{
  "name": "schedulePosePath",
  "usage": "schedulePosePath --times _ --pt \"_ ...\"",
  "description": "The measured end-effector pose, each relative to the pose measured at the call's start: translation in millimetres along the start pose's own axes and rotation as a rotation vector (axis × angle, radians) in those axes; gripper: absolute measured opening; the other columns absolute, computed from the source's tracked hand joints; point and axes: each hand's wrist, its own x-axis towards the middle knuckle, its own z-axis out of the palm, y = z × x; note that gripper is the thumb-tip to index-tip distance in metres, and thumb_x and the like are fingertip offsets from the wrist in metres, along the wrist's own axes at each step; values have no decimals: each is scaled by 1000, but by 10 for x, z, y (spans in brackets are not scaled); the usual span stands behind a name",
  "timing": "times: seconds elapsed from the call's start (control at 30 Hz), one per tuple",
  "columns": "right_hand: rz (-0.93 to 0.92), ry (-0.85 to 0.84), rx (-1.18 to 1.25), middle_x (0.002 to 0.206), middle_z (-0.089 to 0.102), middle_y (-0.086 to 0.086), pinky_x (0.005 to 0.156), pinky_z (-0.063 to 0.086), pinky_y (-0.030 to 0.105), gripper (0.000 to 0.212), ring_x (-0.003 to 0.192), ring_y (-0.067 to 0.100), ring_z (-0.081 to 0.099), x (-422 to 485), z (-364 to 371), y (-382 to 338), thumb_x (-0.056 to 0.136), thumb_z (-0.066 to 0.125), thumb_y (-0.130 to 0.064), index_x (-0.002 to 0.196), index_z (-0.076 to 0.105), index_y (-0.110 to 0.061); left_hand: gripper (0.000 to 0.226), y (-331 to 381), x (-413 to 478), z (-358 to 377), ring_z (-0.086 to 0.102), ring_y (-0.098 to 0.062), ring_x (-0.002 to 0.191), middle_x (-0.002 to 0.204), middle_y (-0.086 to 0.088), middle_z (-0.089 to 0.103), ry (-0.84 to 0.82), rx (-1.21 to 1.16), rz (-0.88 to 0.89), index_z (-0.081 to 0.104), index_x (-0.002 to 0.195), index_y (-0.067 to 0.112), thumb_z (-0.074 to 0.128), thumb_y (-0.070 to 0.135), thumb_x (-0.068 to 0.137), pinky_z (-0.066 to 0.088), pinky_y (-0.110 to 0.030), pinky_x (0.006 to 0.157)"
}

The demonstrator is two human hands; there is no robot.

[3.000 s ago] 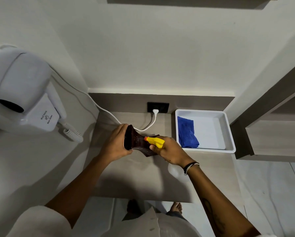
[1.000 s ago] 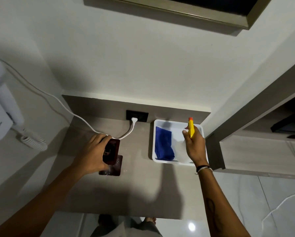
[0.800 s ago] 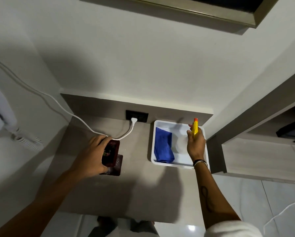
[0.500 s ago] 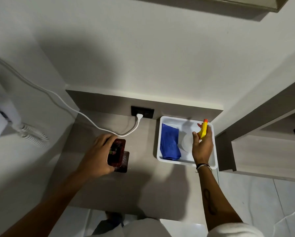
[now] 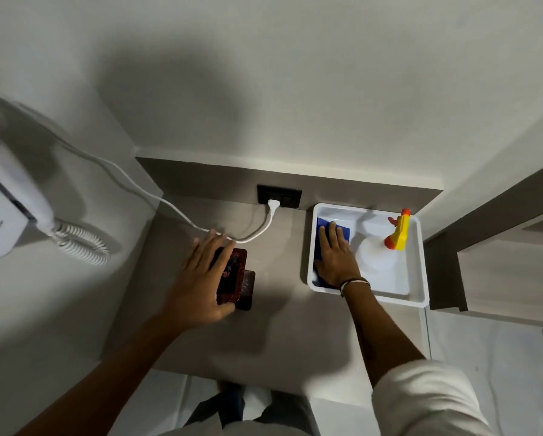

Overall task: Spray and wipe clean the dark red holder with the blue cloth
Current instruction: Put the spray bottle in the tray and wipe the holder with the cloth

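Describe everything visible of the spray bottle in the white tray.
The spray bottle has a rounded, translucent white plastic body, an orange collar and a yellow trigger head with an orange nozzle tip. It stands upright in the right half of the white tray. The right hand lies close beside it on the blue cloth, no fingers round it.

Dim feed here. Light comes from behind and above, so I get a big soft shadow on the wall (image 5: 175,89) and the counter (image 5: 282,335). Left hand (image 5: 201,278) slightly smeared, edges bend, white tray (image 5: 419,298) brightest.
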Motion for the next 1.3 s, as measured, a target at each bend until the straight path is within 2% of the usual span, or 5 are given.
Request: schedulePosePath --times 0.53,0.87,1.0,1.13,1.3 --pt "56 55 71 178 4 22 136 7 53 111 166 43 5 164 321 14 84 86 -17 169 15 -4 111 -24 7 48 22 -33 167 169 -12 40 53 -73 -13 39 164 12 78 58 70 12 -53 138" --pt "351 902 927 146 64 13 111 49 19 61 126 -4 62 -1131 -63 -578 91 42 15 148 55 -3 103 -378 -187 120 45 8 135 144 11 43 103 -731 -52 45 150 40 85 33 56 39 -6 110" --pt "594 954 1178 136 69 19 102 55 41 55 119 30 67 -1968 402 -1223 95 45 4 147 57 -8 103 -417 -242 302 50 -24 140 146 3 43 71 -784 -13 46 152 26 88 17 58 50 -39 117" --pt "779 912 1275 138 69 15 88 54 10 63 119 24 71 -2438 812 -1852 96 46 19 140 59 -23 106 -371 -227 425 50 -26 141 146 5 42 34 -804 23 44 155 25 86 19 58 49 -49 119" --pt "463 872 1138 159 55 2 124 39 21 73 148 10 52 -2295 667 -2315 88 44 16 155 51 -12 111 -482 -190 536 49 -21 140 139 23 38 48 -762 30 40 156 37 81 40 53 47 -37 114"
